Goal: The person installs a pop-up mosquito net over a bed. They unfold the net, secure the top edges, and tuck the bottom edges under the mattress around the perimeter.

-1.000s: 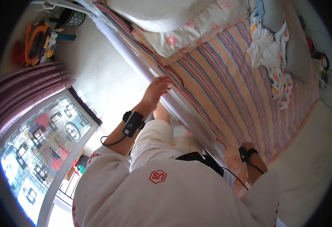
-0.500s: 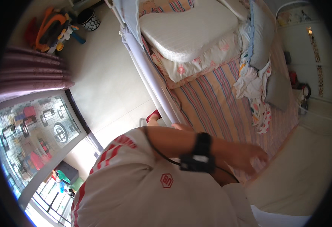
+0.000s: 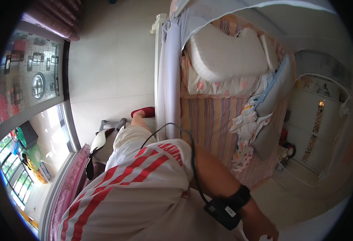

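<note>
My left arm stretches across toward the lower right, its white sleeve point(image 3: 144, 172) striped in red. Around the wrist sits a black strap point(image 3: 239, 197) with a small black box point(image 3: 222, 213) and a cable. Near the lower rim is my left hand point(image 3: 261, 229), its fingers curled. White material shows beside them; whether it is gripped, I cannot tell for sure. Sheer white netting point(image 3: 321, 225) hangs about the hand. The bed beside me bears a striped mat point(image 3: 208, 124), a white contoured pillow point(image 3: 228, 56) and crumpled printed cloth point(image 3: 247, 128). My right hand is out of view.
A white bed rail point(image 3: 158, 76) with bunched netting point(image 3: 171, 80) runs along the bed's left side. On the tiled floor point(image 3: 108, 60) are a foot in a red slipper point(image 3: 144, 112) and a grey-framed item point(image 3: 111, 123). A patterned glass door point(image 3: 31, 76) stands at left.
My left hand has moved down and away from the striped mat to the lower rim. The view has turned, and more netting and the foot in the red slipper now show.
</note>
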